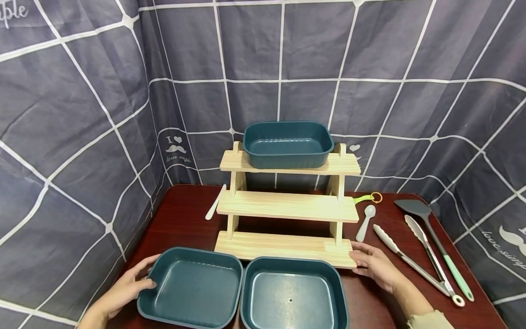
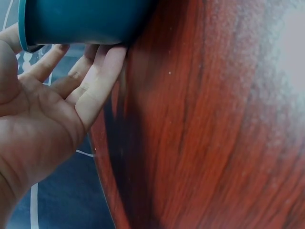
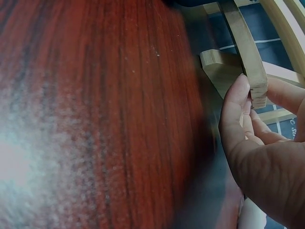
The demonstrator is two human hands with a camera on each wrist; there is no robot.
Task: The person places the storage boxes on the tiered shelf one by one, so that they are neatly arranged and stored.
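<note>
Bare table (image 1: 181, 224) left of wooden rack (image 1: 287, 205); right side crowded by spoon (image 1: 365, 222), tongs (image 1: 415, 260), spatula (image 1: 435, 242); two trays (image 1: 242, 292) block front edge.

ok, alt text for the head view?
A left hand touches the left teal tray while a right hand holds the bottom step of a three-tier wooden rack on a red-brown table. A second tray lies beside; a third sits on top.
</note>
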